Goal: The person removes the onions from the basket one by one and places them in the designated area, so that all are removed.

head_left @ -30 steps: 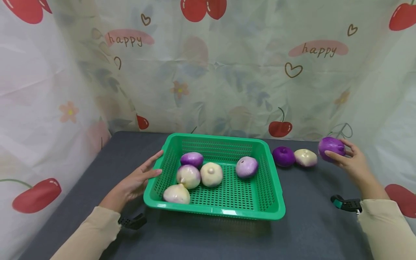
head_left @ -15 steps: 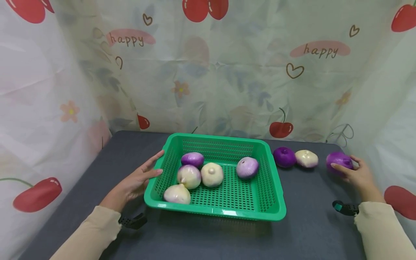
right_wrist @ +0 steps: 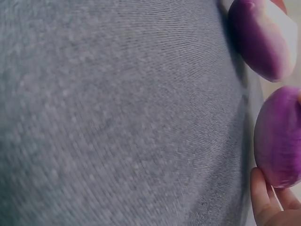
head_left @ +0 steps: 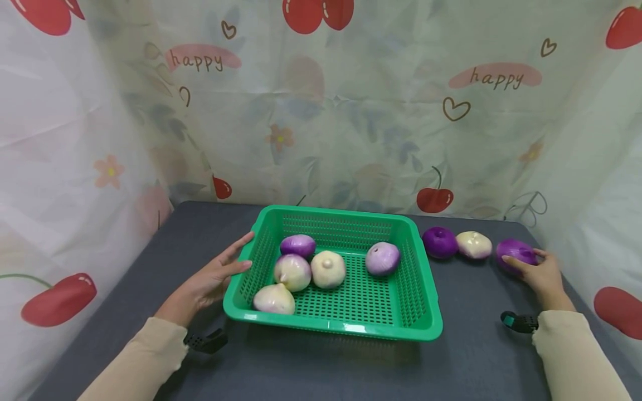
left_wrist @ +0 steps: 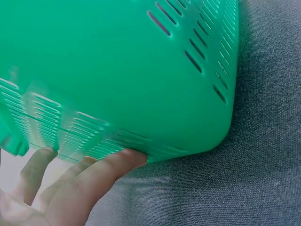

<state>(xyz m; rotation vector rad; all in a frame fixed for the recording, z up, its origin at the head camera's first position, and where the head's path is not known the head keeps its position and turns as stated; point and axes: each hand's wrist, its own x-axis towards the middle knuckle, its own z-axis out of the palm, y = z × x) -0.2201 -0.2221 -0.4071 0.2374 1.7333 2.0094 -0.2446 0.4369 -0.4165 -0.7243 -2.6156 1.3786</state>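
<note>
My right hand holds a purple onion between thumb and fingers, low over the right side of the table; whether it touches the cloth I cannot tell. To its left, in a row, come a white-and-purple onion and a dark purple onion beside the green basket. My left hand touches the basket's left side, fingers fairly straight, thumb at the rim. In the left wrist view the fingers rest against the outer wall. Several white and purple onions, such as a pale one, lie inside.
A dark grey cloth covers the table. Behind and at both sides hangs a printed curtain. A thin cable loop shows at the back right corner. The lone light purple onion sits in the basket's right half.
My right hand has lowered the purple onion toward the table, first swinging right, then back left nearer the white-and-purple one. The left hand and basket hold their place.
</note>
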